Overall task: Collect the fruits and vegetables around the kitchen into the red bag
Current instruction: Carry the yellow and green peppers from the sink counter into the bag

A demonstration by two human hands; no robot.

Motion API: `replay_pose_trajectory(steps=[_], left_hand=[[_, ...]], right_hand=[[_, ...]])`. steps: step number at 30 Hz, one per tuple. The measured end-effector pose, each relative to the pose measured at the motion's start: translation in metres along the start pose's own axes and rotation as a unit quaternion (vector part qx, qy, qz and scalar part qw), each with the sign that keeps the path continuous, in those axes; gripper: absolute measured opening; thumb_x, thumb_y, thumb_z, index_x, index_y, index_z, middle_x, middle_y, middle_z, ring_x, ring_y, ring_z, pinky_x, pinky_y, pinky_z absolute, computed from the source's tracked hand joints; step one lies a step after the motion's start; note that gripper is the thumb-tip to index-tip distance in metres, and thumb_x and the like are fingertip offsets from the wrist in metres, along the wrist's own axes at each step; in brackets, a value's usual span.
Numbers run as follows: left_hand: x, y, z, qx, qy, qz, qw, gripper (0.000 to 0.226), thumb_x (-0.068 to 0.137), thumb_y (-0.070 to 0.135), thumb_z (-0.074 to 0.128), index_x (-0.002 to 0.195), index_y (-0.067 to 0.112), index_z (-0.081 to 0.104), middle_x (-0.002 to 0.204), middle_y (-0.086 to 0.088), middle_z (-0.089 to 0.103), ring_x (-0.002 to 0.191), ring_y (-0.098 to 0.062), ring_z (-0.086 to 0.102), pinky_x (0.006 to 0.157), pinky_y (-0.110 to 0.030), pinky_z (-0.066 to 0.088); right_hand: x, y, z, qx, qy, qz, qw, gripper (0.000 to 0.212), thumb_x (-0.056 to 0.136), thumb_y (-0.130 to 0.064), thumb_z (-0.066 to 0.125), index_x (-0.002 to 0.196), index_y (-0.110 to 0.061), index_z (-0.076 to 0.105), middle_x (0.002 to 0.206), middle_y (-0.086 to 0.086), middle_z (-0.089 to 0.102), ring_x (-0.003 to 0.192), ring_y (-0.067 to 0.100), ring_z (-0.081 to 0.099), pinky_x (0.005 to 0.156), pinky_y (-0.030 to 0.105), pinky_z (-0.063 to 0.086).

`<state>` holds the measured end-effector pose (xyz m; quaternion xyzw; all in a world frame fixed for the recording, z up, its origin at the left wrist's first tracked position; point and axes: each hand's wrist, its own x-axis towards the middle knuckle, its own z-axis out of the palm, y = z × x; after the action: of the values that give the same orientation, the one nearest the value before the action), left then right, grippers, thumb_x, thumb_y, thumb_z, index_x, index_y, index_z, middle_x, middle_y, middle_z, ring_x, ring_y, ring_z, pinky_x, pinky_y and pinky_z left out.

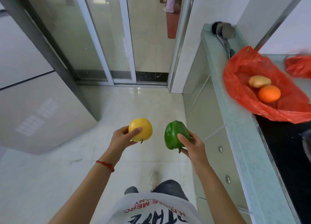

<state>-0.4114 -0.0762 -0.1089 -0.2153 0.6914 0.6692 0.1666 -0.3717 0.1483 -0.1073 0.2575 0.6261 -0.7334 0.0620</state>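
Note:
My left hand (122,138) grips a yellow apple (143,128), stem pointing down, over the floor. My right hand (193,145) holds a green bell pepper (173,136) beside it. The red bag (244,75) lies open on the counter at the right, well above and to the right of both hands. Inside the bag rest a potato (259,81) and an orange (269,94).
The pale green counter edge (239,131) runs along the right, with cabinet doors below and a black hob (286,148) behind it. A second piece of red plastic (299,67) lies further right. Glass sliding doors (104,38) stand ahead; a grey fridge (33,97) is on the left.

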Motion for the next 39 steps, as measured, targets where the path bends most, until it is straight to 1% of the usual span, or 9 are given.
replay_pose_trajectory(steps=[6,9,12,17,22,25,28,33,39], left_hand=[[0.067,0.046,0.027,0.008,-0.012,-0.001,1.000,0.037,0.081,0.024,0.066,0.110,0.003,0.059,0.106,-0.008,0.061,0.098,-0.023,0.061,0.070,-0.025,0.057],[0.102,0.065,0.042,0.010,-0.026,-0.009,1.000,0.031,0.081,0.022,0.067,0.106,0.005,0.060,0.103,-0.007,0.061,0.099,-0.025,0.061,0.072,-0.027,0.056],[0.142,0.086,0.058,0.024,-0.053,-0.008,0.998,0.034,0.080,0.022,0.067,0.108,0.003,0.060,0.107,-0.010,0.062,0.101,-0.026,0.062,0.075,-0.030,0.057],[0.211,0.126,0.088,0.060,-0.124,0.009,0.990,0.037,0.080,0.022,0.067,0.111,0.004,0.059,0.113,-0.013,0.061,0.102,-0.027,0.061,0.075,-0.030,0.057],[0.271,0.170,0.123,0.132,-0.210,0.017,0.969,0.044,0.079,0.023,0.068,0.116,0.002,0.058,0.115,-0.016,0.061,0.104,-0.029,0.061,0.077,-0.033,0.057],[0.298,0.193,0.150,0.173,-0.268,0.033,0.947,0.041,0.079,0.022,0.068,0.113,0.001,0.059,0.114,-0.018,0.061,0.104,-0.031,0.061,0.078,-0.035,0.058],[0.313,0.206,0.181,0.199,-0.322,0.031,0.925,0.036,0.080,0.019,0.068,0.110,0.000,0.061,0.111,-0.018,0.062,0.102,-0.030,0.061,0.079,-0.036,0.057],[0.322,0.212,0.227,0.245,-0.411,0.029,0.878,0.027,0.083,0.018,0.065,0.104,0.002,0.060,0.101,-0.011,0.061,0.089,-0.019,0.061,0.067,-0.021,0.058],[0.314,0.207,0.277,0.282,-0.489,0.029,0.825,0.027,0.077,0.025,0.070,0.092,0.004,0.061,0.089,-0.009,0.060,0.087,-0.021,0.061,0.062,-0.019,0.057]], right_hand=[[0.075,-0.041,0.005,0.006,0.014,-0.001,1.000,0.030,0.078,-0.018,0.070,0.106,-0.018,0.057,0.097,-0.001,0.062,0.090,0.015,0.063,0.070,0.026,0.058],[0.106,-0.057,0.007,0.015,0.026,-0.003,1.000,0.032,0.078,-0.017,0.070,0.108,-0.016,0.057,0.096,0.000,0.063,0.089,0.015,0.064,0.067,0.025,0.059],[0.135,-0.068,0.008,0.028,0.050,-0.010,0.998,0.026,0.078,-0.015,0.069,0.101,-0.019,0.057,0.093,-0.001,0.062,0.085,0.014,0.064,0.066,0.024,0.058],[0.182,-0.087,0.012,0.060,0.124,-0.014,0.990,0.031,0.077,-0.014,0.071,0.106,-0.014,0.058,0.091,0.002,0.063,0.084,0.018,0.065,0.064,0.023,0.058],[0.214,-0.108,0.015,0.106,0.218,-0.013,0.970,0.036,0.077,-0.016,0.071,0.110,-0.014,0.056,0.095,0.002,0.064,0.088,0.022,0.066,0.072,0.031,0.059],[0.225,-0.115,0.013,0.128,0.276,-0.012,0.953,0.037,0.078,-0.020,0.070,0.112,-0.017,0.055,0.098,0.002,0.065,0.091,0.021,0.066,0.077,0.034,0.058],[0.227,-0.117,0.010,0.151,0.333,-0.013,0.931,0.038,0.080,-0.023,0.068,0.114,-0.018,0.054,0.102,0.005,0.064,0.093,0.020,0.065,0.075,0.030,0.056],[0.215,-0.114,0.009,0.212,0.425,-0.016,0.880,0.034,0.081,-0.022,0.067,0.112,-0.021,0.053,0.099,-0.001,0.063,0.092,0.016,0.063,0.072,0.027,0.055],[0.193,-0.107,-0.001,0.261,0.523,-0.006,0.812,0.038,0.080,-0.021,0.068,0.116,-0.015,0.054,0.104,0.005,0.062,0.093,0.018,0.063,0.078,0.034,0.055]])
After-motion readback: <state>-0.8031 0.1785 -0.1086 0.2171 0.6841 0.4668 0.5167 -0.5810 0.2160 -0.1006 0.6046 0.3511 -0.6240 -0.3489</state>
